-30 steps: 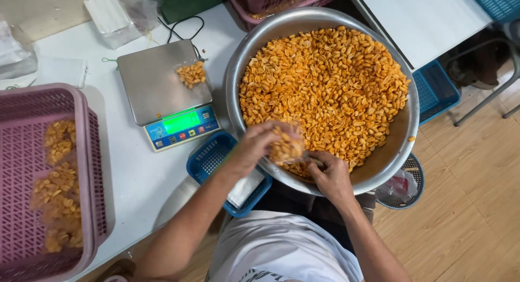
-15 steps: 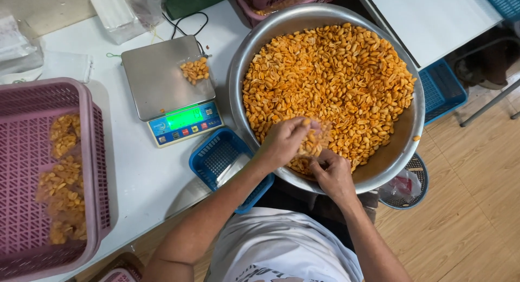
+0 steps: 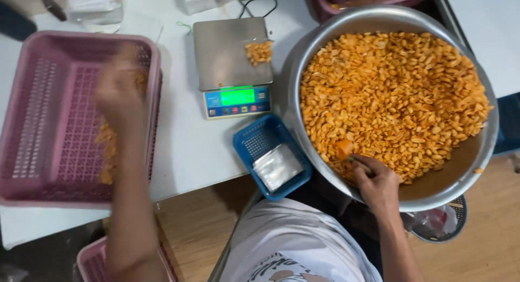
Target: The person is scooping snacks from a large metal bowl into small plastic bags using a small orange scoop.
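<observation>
1. Left hand (image 3: 120, 92) blurred over pink basket (image 3: 32, 119), left of frame (finger state: cannot tell).
2. Right hand (image 3: 375, 183) fingers curled around orange scoop (image 3: 343, 149), lower rim of steel bowl (image 3: 303, 60).
3. Orange snacks (image 3: 395, 92) fill bowl, right of frame; scale (image 3: 230, 60) between.

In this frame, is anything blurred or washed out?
Head view: the left hand over the pink basket is smeared by motion blur; the right hand, steel bowl and scale are sharp; lighting is even.
</observation>
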